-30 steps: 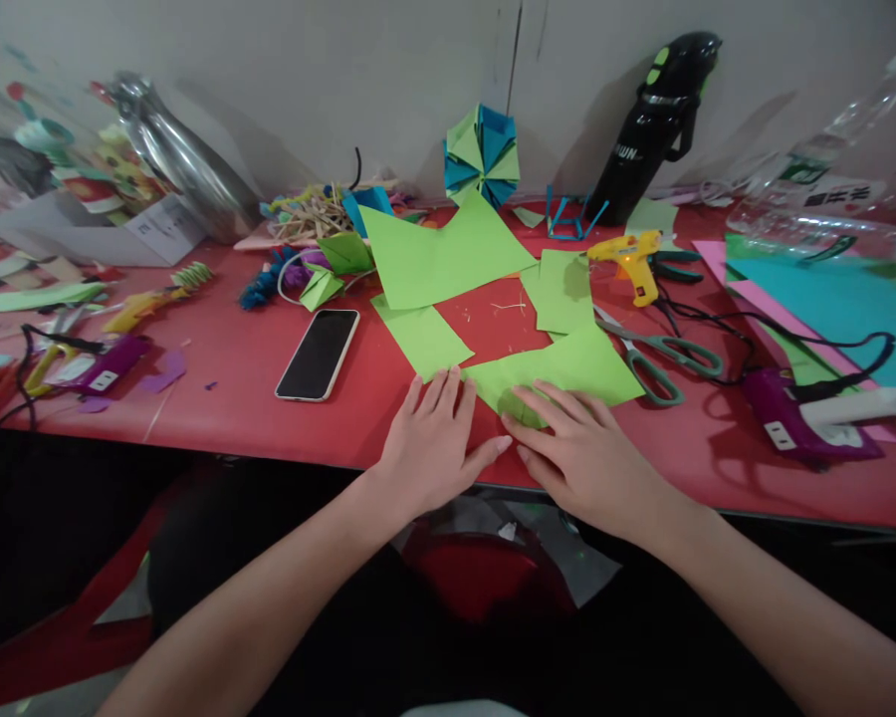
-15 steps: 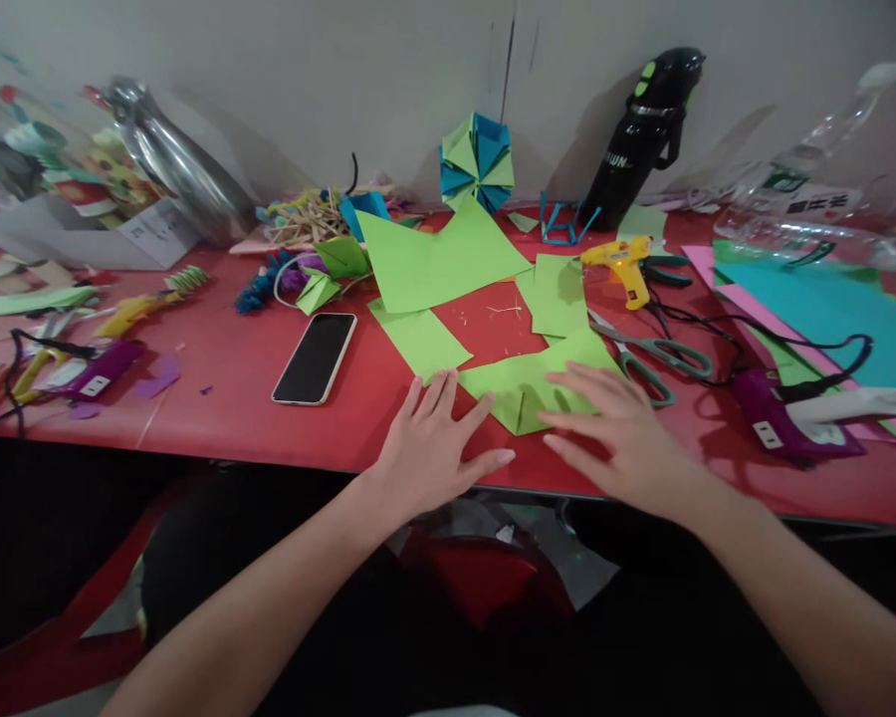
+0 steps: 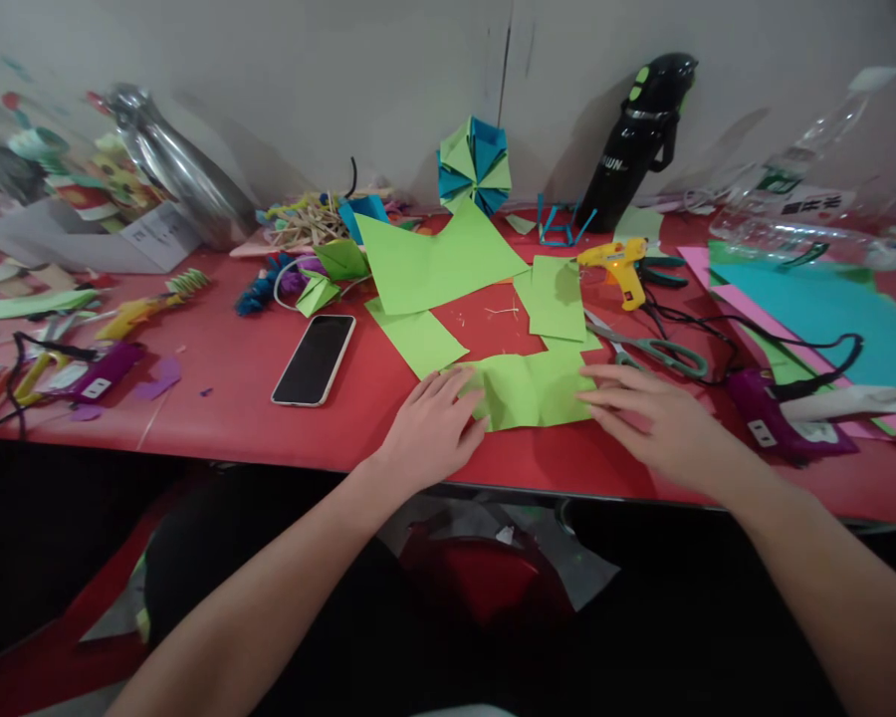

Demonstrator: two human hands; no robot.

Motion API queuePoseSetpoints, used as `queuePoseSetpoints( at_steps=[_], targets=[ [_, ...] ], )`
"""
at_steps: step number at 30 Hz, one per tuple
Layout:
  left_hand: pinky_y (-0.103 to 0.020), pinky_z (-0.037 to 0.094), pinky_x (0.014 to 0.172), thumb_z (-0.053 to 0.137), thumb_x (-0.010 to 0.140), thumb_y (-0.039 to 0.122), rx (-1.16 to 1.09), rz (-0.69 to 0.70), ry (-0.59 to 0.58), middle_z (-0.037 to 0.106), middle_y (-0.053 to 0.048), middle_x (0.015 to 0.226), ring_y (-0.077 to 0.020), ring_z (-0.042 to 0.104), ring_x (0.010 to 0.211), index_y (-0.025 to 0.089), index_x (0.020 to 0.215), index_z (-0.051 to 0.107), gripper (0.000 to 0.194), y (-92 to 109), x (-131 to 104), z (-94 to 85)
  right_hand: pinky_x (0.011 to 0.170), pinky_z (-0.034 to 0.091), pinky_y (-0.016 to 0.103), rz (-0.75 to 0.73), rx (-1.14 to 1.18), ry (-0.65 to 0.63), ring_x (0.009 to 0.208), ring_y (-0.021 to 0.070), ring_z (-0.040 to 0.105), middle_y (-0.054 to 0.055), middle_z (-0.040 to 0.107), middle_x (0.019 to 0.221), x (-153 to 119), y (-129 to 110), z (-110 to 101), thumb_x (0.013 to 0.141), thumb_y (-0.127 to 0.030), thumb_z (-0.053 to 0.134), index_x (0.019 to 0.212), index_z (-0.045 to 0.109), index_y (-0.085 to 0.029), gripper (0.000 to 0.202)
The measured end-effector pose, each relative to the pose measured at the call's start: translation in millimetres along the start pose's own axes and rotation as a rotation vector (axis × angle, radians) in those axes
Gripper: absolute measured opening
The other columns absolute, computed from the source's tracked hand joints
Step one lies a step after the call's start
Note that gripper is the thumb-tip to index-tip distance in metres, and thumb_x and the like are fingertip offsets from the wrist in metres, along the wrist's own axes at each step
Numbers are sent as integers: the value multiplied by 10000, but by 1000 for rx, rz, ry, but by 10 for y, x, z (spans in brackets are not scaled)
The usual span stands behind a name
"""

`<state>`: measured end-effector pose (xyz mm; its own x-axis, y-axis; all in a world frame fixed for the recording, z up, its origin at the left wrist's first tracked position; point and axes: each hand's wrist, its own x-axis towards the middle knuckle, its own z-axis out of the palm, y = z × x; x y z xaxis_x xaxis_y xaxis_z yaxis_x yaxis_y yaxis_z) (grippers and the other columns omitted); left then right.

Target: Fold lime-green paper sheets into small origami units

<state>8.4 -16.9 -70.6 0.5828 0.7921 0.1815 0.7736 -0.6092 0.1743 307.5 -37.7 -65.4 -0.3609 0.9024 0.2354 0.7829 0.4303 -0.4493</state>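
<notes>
A creased piece of light green paper (image 3: 527, 391) lies near the front edge of the red table, with fold lines running across it. At its left end, my left hand (image 3: 433, 423) closes its fingers and thumb around the edge. My right hand (image 3: 646, 418) grips the right end between fingertips and thumb. Behind it rest a large green sheet (image 3: 440, 261), a green piece (image 3: 418, 337) on the left and another green piece (image 3: 559, 299) on the right. Grey-handled scissors (image 3: 661, 354) lie just beyond my right hand.
A phone (image 3: 315, 360) lies to the left. To the right are a yellow glue gun (image 3: 618, 267), black cables, a purple device (image 3: 781, 418) and coloured sheets (image 3: 821, 309). A blue-green folded paper ball (image 3: 474, 164), a black bottle (image 3: 634, 139) and a steel jug (image 3: 186, 169) stand at the back.
Both hands have closed on the ends of the small green paper, after being spread over it. The paper has turned and now lies as a straighter strip; the right hand has shifted right.
</notes>
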Motion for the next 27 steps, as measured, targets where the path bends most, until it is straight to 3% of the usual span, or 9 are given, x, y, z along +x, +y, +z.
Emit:
queuePoseSetpoints(
  at_steps=[3, 6, 10, 12, 14, 16, 19, 22, 27],
  targets=[
    [-473, 468, 1063, 462, 1009, 349, -23, 76, 25, 598, -122, 1403, -290, 583, 1263, 176, 1247, 647, 348, 35, -3, -26, 1046, 505, 533, 68, 60, 182, 1201, 320, 628, 136, 634, 1313, 48, -64, 89, 910, -320, 607, 1073, 739, -198, 242],
    [-459, 502, 954, 461, 1014, 327, -43, 166, 28, 682, -95, 1252, -273, 654, 1100, 195, 1126, 702, 296, 61, -11, -51, 935, 578, 491, 216, 155, 322, 1162, 323, 646, 157, 613, 1319, 112, -31, 209, 856, -338, 672, 1170, 708, -188, 349],
    [-376, 524, 858, 413, 1029, 232, -182, 279, 9, 732, -76, 1102, -213, 684, 1001, 186, 1108, 703, 304, 16, 27, -44, 775, 613, 437, 374, 341, 283, 911, 268, 719, 146, 666, 1251, 230, 68, 333, 799, -335, 720, 1351, 596, -196, 582],
    [-374, 522, 911, 429, 1029, 261, -243, 281, 25, 719, -82, 1172, -209, 668, 1068, 190, 1154, 690, 298, -33, 82, -34, 783, 596, 463, 390, 337, 259, 845, 271, 718, 129, 724, 1114, 301, 86, 367, 780, -342, 730, 1367, 574, -176, 629],
    [-425, 460, 1060, 506, 1001, 349, -243, 285, 5, 640, -90, 1361, -241, 585, 1256, 206, 1249, 655, 323, -78, 157, -31, 841, 570, 495, 372, 276, 262, 905, 302, 714, 125, 740, 1053, 371, 73, 388, 764, -342, 737, 1325, 603, -166, 603],
    [-485, 310, 1200, 578, 947, 452, -202, 303, -84, 452, -88, 1567, -280, 389, 1458, 214, 1393, 559, 506, -108, 243, -30, 889, 548, 499, 343, 233, 283, 1011, 327, 700, 130, 739, 1081, 429, 47, 399, 754, -332, 743, 1275, 633, -177, 554],
    [-540, 134, 1259, 580, 898, 576, -162, 300, -248, 238, -70, 1670, -301, 168, 1554, 224, 1535, 382, 754, -121, 366, -18, 884, 544, 466, 326, 220, 312, 1063, 326, 685, 123, 730, 1115, 466, 41, 403, 751, -328, 745, 1235, 641, -197, 512],
    [-567, 100, 1254, 522, 898, 638, -154, 280, -284, 291, -60, 1654, -308, 207, 1541, 253, 1518, 412, 738, -109, 459, 13, 794, 544, 447, 386, 140, 304, 904, 299, 699, 101, 731, 1006, 435, 114, 396, 732, -383, 772, 1202, 636, -203, 520],
    [-510, 180, 1242, 455, 917, 677, -120, 292, -175, 475, -124, 1520, -301, 377, 1445, 222, 1453, 512, 706, -70, 508, 69, 605, 520, 366, 487, 194, 239, 617, 209, 637, 28, 676, 764, 348, 269, 389, 728, -400, 769, 1155, 611, -190, 501]
  ],
)
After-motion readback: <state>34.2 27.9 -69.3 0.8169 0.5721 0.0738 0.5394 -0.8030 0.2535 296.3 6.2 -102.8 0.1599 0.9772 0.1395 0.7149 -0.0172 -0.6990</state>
